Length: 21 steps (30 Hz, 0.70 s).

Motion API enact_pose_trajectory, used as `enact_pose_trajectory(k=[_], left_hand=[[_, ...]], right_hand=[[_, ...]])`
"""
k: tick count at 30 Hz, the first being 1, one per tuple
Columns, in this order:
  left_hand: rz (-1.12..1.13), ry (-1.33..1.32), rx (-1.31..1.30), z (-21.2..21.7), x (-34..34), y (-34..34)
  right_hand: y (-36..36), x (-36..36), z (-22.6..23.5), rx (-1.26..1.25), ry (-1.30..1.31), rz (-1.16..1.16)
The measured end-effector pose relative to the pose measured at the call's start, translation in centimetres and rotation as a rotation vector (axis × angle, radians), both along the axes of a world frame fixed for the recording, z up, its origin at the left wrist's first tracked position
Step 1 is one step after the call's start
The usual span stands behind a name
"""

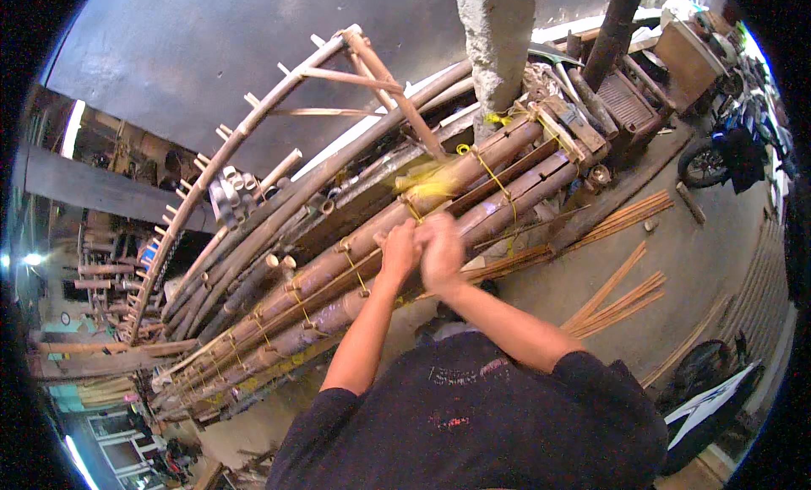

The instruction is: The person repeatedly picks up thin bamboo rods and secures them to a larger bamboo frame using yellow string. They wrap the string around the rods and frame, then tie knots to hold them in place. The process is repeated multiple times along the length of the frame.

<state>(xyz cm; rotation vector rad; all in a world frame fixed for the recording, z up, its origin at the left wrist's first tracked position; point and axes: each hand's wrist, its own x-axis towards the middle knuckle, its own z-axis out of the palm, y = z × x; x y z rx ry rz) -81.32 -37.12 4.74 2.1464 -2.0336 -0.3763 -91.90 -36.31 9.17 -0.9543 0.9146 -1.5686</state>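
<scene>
On the left, beyond a curved, pegged wooden frame (207,173), the lashed bamboo poles (328,264) run from a dim end, hard to make out, rightward beneath both hands. The left hand (401,247) is at the poles with its fingers curled in, what they pinch hidden, beside a smeared yellow cord (432,184) and the blurred right hand (443,249), whose finger state I cannot tell; far right, a motorcycle (708,164) merges into dark clutter.
</scene>
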Motion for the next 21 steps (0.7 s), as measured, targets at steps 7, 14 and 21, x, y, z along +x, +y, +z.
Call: enact_pose_trajectory(k=[7,14,21], left_hand=[[0.004,0.544,-0.015,1.6,-0.9,-0.4],[0.104,0.419,-0.001,-0.5,0.5,-0.3],[0.081,0.724,-0.298,7.6,-0.2,-7.1]], right_hand=[[-12.9,2.2,-1.3,-0.219,1.550,0.340],[-5.0,-6.1,3.6,-0.774,0.756,1.040],[1.8,-8.0,-4.5,-0.289,0.899,0.868]])
